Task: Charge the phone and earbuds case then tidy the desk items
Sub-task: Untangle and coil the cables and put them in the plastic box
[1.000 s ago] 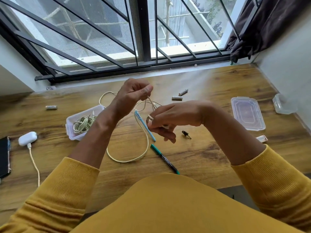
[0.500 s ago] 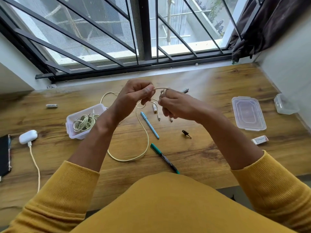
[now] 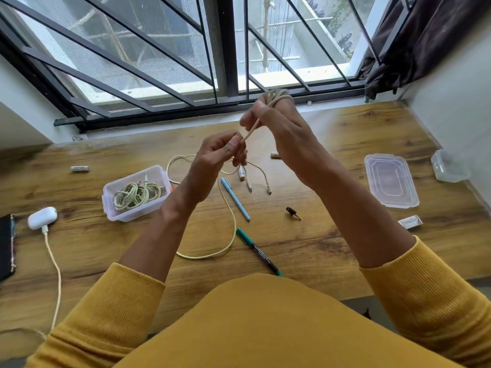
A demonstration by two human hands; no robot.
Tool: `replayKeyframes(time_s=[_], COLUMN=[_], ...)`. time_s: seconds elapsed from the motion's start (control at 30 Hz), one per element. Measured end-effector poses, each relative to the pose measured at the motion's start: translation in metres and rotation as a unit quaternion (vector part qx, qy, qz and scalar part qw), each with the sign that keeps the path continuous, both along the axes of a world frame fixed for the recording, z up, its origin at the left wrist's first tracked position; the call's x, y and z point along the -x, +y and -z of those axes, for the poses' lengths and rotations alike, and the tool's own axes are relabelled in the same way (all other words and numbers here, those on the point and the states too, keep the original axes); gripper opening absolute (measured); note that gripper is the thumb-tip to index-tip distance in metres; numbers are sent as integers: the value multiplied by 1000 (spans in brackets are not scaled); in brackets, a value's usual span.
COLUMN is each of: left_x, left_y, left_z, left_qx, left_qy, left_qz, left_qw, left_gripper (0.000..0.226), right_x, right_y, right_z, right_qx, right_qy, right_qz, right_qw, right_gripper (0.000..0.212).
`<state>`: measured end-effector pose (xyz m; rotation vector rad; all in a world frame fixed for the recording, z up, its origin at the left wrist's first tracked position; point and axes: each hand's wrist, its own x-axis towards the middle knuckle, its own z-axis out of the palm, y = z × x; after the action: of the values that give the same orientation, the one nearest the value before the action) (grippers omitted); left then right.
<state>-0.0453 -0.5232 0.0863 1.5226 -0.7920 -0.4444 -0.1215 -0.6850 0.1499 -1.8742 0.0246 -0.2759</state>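
Observation:
Both hands hold a cream multi-plug cable (image 3: 230, 221) above the wooden desk (image 3: 345, 235). My left hand (image 3: 221, 152) pinches the cable where its plugs hang down. My right hand (image 3: 279, 120), raised higher toward the window, has the cable looped round its fingers, and a taut stretch runs between the two hands. The rest of the cable trails in a loop on the desk. A white earbuds case (image 3: 42, 217) lies at the left with a cable plugged into it. The dark phone (image 3: 6, 247) shows at the left edge.
An open clear box (image 3: 159, 173) holds a coiled cable. Its lid (image 3: 390, 181) lies at the right, near another clear container (image 3: 449, 168). A blue pen (image 3: 235, 199), a green marker (image 3: 259, 251), a small black adapter (image 3: 292, 212), batteries (image 3: 80, 168) and a small case (image 3: 411, 222) lie scattered.
My right hand has risen from beside the left hand up toward the window, winding the cable round its fingers and drawing it taut. My left hand stays in about the same place.

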Motion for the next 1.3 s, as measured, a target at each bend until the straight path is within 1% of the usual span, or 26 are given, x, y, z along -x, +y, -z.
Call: replayKeyframes(time_s=[0.07,0.13,0.23,0.3,0.33,0.4,0.47,0.53,0.57,0.63,0.67,0.73,0.8,0.87,0.9,1.0,1.07,1.17,1.23,1.3], left_x=[4,8,9,7,5,1,-2,-6,-9,-17,-20,-26,-28,-24,-22,-17,-18,-16,-13,-10], left_y=[-2,-4,-7,-7,-7,-6,-6,-7,-8,-9,-10,-8,-6,-6,-6,-5,-3,0,2,3], left_z=[4,5,1,-2,-3,-7,-14,-23,-27,-32,-36,-44,-54,-59,-60,-62,-62,-60,-57,-54], left_qx=[17,37,77,103,106,107,113,91,69,23,11,0,-17,-42,-56,-70,-77,-85,-87,-84], left_qy=[23,54,106,117,107,73,73,66,48,-17,-45,-67,-80,-93,-98,-102,-106,-106,-92,-79], left_qz=[-3,-9,-6,6,11,18,28,38,41,41,41,38,38,41,45,58,60,56,41,32], left_qw=[1000,998,991,988,988,991,990,993,996,999,998,997,996,994,993,991,990,989,991,993], left_gripper=[31,32,35,38,43,51,43,33,33,44,44,44,48,49,53,50,48,50,50,46], right_x=[1,2,6,8,9,12,15,19,20,24,26,30,33,33,32,30,29,25,22,21], right_y=[1,2,8,9,8,5,1,-5,-9,-14,-15,-14,-10,-7,-6,-2,0,0,-1,1], right_z=[-8,-17,-26,-29,-29,-30,-32,-33,-33,-34,-35,-35,-34,-34,-33,-27,-21,-11,-8,-7], right_qx=[-37,-95,-178,-200,-202,-179,-122,-54,-33,-7,12,46,52,67,91,177,198,185,194,200], right_qy=[-42,-60,-55,-41,-35,-21,1,35,63,121,145,188,226,257,275,312,306,274,243,215], right_qz=[-4,-52,-150,-178,-189,-225,-273,-325,-348,-397,-422,-453,-451,-433,-417,-350,-292,-191,-139,-114], right_qw=[998,992,971,963,960,958,954,944,935,910,895,870,862,861,862,865,884,924,940,949], right_gripper=[39,39,33,29,28,26,28,35,36,36,37,38,37,35,35,33,31,34,34,30])
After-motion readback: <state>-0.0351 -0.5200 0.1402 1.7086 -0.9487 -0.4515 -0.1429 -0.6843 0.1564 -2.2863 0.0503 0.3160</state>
